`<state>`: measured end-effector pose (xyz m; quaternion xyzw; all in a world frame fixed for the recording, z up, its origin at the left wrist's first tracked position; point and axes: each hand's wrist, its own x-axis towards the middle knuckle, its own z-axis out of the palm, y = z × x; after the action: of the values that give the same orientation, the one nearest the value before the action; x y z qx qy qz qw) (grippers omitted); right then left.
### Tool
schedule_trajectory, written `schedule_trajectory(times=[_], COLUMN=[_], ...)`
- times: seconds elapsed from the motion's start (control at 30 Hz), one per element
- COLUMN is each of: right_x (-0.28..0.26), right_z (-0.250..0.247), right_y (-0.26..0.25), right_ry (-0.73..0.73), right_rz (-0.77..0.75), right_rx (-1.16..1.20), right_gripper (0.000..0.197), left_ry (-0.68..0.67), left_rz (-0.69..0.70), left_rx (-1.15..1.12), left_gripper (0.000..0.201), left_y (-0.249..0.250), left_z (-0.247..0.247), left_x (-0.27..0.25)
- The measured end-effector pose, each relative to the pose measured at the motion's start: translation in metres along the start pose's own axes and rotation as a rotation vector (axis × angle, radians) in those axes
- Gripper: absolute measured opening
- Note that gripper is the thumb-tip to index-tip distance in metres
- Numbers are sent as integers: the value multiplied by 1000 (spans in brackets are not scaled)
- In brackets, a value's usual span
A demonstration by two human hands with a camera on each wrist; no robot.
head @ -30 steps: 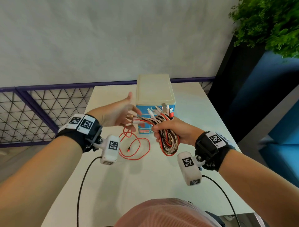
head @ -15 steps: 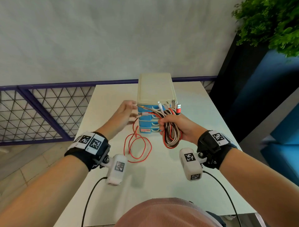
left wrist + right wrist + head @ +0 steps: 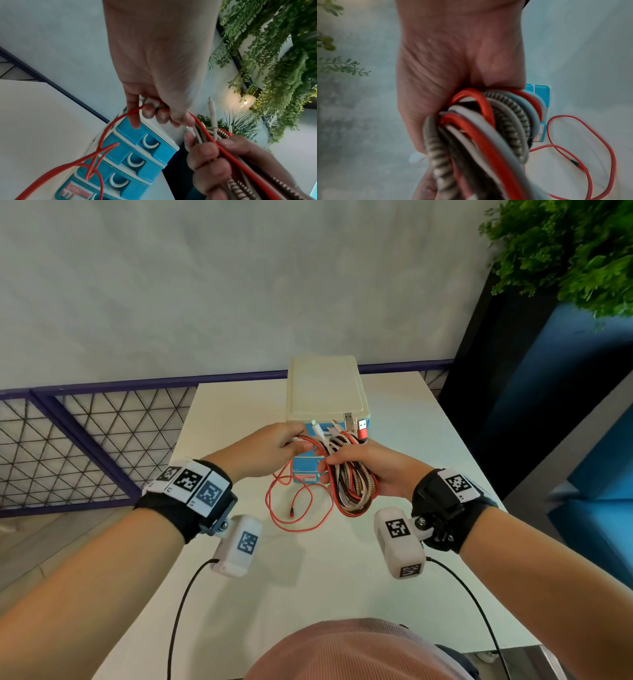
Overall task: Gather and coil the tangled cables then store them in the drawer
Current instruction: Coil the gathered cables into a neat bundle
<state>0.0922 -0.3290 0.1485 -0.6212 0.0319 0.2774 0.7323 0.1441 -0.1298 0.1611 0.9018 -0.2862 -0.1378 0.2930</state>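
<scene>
My right hand (image 3: 356, 463) grips a coiled bundle of cables (image 3: 354, 487), red, white and braided, in front of the small blue drawer unit (image 3: 327, 392). Plug ends (image 3: 354, 428) stick up above the fist. In the right wrist view the bundle (image 3: 488, 128) fills the palm. My left hand (image 3: 281, 445) pinches the red cable (image 3: 120, 119) just left of the bundle. The rest of that red cable (image 3: 298, 508) trails down in loose loops onto the white table (image 3: 308, 583). All drawers (image 3: 137, 159) look closed.
The drawer unit's cream top (image 3: 325, 386) stands at the table's far middle. A purple mesh railing (image 3: 85, 440) runs along the left. A dark blue partition (image 3: 534, 405) with green plants (image 3: 565, 248) borders the right edge.
My left hand was open at first. It reached toward the drawer unit and now pinches the red cable beside the bundle. The right hand with the bundle rose slightly.
</scene>
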Motion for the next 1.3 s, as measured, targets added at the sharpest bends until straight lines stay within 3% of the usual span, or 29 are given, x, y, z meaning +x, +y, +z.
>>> schedule_trajectory(times=[0.1, 0.17, 0.37, 0.43, 0.53, 0.63, 0.77, 0.93, 1.03, 1.13, 1.23, 1.3], right_x=[2, 2, 2, 0, 0, 0, -2, -2, -2, -1, 0, -1], right_z=[-2, -2, 4, 7, 9, 6, 2, 5, 8, 9, 9, 7], right_y=[1, 3, 2, -1, -4, -6, -8, -10, -10, -8, -5, -2], right_ry=[28, 61, 92, 74, 81, 103, 139, 147, 154, 152, 141, 133], right_rz=[17, 32, 58, 60, 69, 71, 75, 78, 79, 81, 63, 55], right_rx=[-17, -93, -278, -327, -368, -336, -333, -342, -356, -392, -468, -482], right_gripper=[17, 15, 11, 8, 5, 8, 6, 3, 4, 6, 8, 9], left_ry=[18, -44, -336, -383, -309, -108, 201, 192, 110, -139, -305, -348], left_rz=[-7, -16, -136, -144, -92, 52, 263, 419, 326, 126, 42, -11], left_rx=[-32, -10, 2, 18, 73, 292, 462, 769, 702, 453, 238, 141], left_gripper=[17, 16, 63, 65, 67, 85, 73, 41, 22, 4, 9, 15], left_y=[-1, 1, 10, 14, 19, 21, 24, 19, 22, 20, 18, 22], left_z=[-3, -9, -23, -20, -12, -2, 1, 6, 10, 11, 6, 1], left_x=[0, -2, -4, -4, -5, -10, -15, -8, -5, -3, 0, -1])
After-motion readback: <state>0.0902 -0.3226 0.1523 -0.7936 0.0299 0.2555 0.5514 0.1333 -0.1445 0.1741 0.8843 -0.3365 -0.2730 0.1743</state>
